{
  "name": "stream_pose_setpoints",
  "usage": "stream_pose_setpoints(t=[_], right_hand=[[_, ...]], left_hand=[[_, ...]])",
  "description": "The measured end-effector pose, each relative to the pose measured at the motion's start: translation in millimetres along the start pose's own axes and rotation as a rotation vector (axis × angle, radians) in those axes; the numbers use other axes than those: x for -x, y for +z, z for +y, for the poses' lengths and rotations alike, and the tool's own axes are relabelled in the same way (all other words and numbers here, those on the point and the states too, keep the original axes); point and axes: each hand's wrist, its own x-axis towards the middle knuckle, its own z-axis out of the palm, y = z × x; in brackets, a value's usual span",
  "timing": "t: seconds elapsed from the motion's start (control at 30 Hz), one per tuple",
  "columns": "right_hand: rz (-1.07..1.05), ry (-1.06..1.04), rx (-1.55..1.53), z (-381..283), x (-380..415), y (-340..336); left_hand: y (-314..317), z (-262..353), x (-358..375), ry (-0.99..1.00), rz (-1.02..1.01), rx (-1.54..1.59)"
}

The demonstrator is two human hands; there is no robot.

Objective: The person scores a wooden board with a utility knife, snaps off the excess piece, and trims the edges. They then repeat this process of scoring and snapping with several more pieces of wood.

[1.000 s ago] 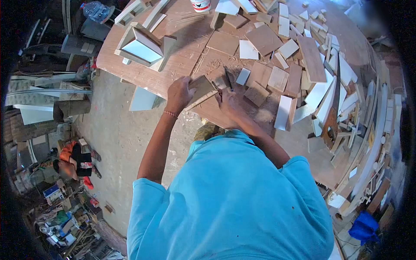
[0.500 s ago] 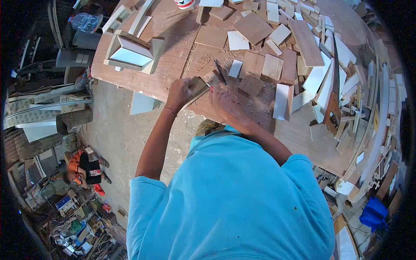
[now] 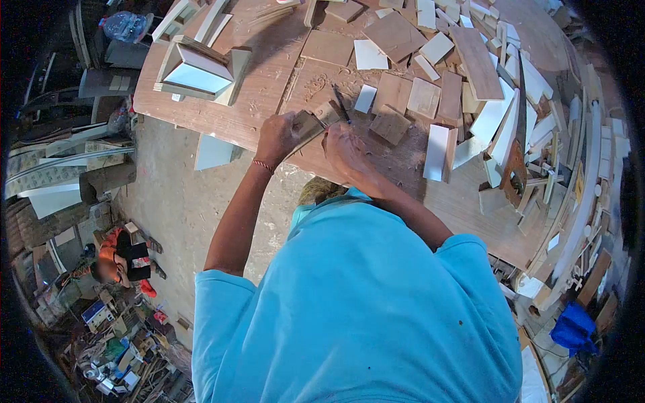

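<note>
At the table's near edge, my left hand is closed around a small flat piece of wood. My right hand meets the same piece from the right, fingers curled tight on a small tool with a thin metal tip; its handle is mostly hidden in the fist. Just beyond my hands lie a dark slender tool and a small white offcut. A wooden block rests to the right of my right hand.
The wooden table carries many board offcuts and shavings. A white-faced frame piece stands at left. Far right, a handsaw leans among scraps. Another person sits on the floor at lower left.
The view has shifted slightly, so the cup at the top edge has gone out of sight. Both hands keep their grip at the wood piece, with the right hand turned a little.
</note>
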Motion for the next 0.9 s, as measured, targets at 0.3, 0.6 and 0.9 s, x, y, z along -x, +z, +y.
stream_pose_setpoints(t=[0.3,0.6,0.9], right_hand=[[0.042,-0.154,0.228,-2.6,3.4,1.5],[0.088,-0.164,0.242,4.6,-1.5,10.9],[0.1,-0.207,0.356,7.7,0.0,5.9]], left_hand=[[2.0,-1.1,-1.4,-0.038,-0.017,-0.027],[8.1,-6.1,-1.5,-0.037,-0.025,-0.02],[-1.9,6.9,1.0,-0.052,-0.029,-0.033]])
